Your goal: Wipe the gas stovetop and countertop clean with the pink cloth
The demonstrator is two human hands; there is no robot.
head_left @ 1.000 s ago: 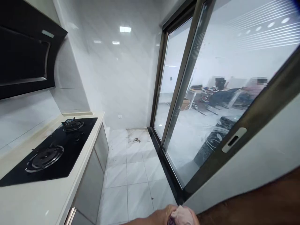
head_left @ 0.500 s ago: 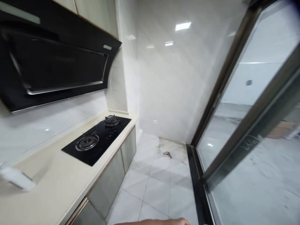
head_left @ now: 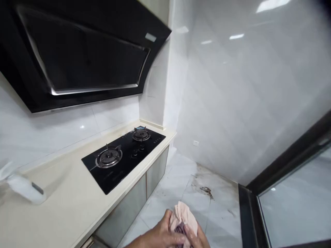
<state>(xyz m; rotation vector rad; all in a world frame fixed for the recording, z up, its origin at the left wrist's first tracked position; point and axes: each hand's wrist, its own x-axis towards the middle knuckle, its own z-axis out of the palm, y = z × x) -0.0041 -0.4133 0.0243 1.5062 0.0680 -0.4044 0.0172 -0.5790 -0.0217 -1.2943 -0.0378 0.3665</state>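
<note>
Low in the view, my left hand (head_left: 159, 234) and my right hand (head_left: 195, 238) are closed together around a crumpled pale pink cloth (head_left: 186, 214). A dark purple patch with a printed pattern shows on the cloth between my fingers. The upper folds of the cloth stick up above my hands. Both hands are in the air over the floor, to the right of the counter's front edge.
A cream counter (head_left: 59, 203) on the left bears a black two-burner gas hob (head_left: 126, 156) and a white spray bottle (head_left: 27, 189). Above hangs a black range hood (head_left: 85, 58). Brown dirt (head_left: 207, 191) marks the tiled floor near a dark-framed glass door (head_left: 297, 196).
The view has swung toward the right and nearer the hob. Both hands and the pink cloth have come into sight, where earlier only part of a forearm and hand showed at the bottom edge.
</note>
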